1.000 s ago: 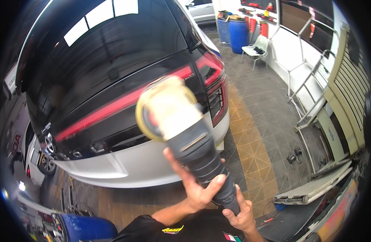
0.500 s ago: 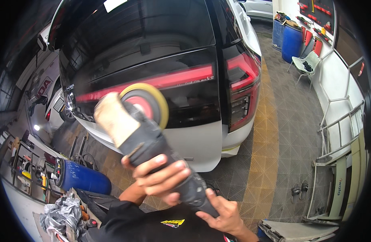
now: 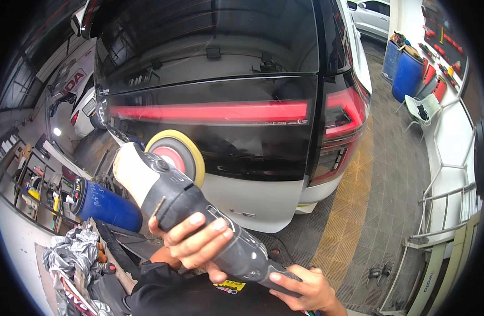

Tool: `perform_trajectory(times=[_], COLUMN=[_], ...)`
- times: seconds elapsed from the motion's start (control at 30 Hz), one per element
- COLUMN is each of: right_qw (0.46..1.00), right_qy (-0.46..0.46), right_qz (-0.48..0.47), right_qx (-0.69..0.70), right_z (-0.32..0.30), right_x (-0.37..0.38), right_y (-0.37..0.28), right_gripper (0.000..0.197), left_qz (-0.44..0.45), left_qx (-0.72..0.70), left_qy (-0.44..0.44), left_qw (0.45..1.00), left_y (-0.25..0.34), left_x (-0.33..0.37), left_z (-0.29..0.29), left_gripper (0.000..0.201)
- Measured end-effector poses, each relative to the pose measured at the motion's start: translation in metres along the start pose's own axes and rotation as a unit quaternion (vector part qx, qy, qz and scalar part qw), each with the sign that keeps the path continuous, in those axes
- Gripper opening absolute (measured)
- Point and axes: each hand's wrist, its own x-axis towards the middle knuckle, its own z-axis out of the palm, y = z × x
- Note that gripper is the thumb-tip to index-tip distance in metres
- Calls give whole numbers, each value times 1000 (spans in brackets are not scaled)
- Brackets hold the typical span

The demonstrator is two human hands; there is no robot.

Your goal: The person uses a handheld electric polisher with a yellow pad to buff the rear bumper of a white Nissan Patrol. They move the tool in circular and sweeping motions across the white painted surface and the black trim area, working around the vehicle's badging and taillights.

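Both of my hands are closed around a black polisher (image 3: 181, 197) with a pale, worn cover on its head. My left hand (image 3: 197, 243) wraps the middle of its body, fingers over the top. My right hand (image 3: 306, 288) grips the rear end, lower right. The round yellow-edged polishing pad (image 3: 200, 158) faces the back of a white car, in front of its glossy black tailgate panel (image 3: 258, 145), below the red light strip (image 3: 215, 111). Whether the pad touches the panel, I cannot tell. A red tail light (image 3: 343, 116) is at the panel's right.
A blue drum (image 3: 106, 205) lies at left, near crumpled grey sheeting (image 3: 73, 255) and a shelf rack (image 3: 34, 195). To the right are a pale chair (image 3: 422, 109), blue barrels (image 3: 407, 76), a metal frame (image 3: 437, 197) and sandals (image 3: 379, 273) on the tiled floor.
The polisher has moved down and left across the tailgate; its pad, which overlapped the red strip, is now below it. Both hands keep their hold. The view has shifted, with the car now further right.
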Motion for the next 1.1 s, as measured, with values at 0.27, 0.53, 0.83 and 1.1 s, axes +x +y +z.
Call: perform_trajectory(times=[0.27,0.53,0.83,1.1], right_qw=[992,992,969,976], right_qy=[104,77,186,131], right_qz=[71,89,148,147], right_qx=[20,45,63,90], right_z=[-55,-98,-110,-138], right_x=[-39,-53,-77,-85], right_y=[-12,-2,7,12], right_gripper=[67,58,67,66], left_qz=[26,-44,103,61], left_qx=[-42,-34,-99,-69], left_qy=[-48,138,3,92], left_qw=[998,989,990,991], left_y=[49,98,100,122], left_x=[56,64,129,126], left_z=[32,78,101,113], left_gripper=[54,55,62,58])
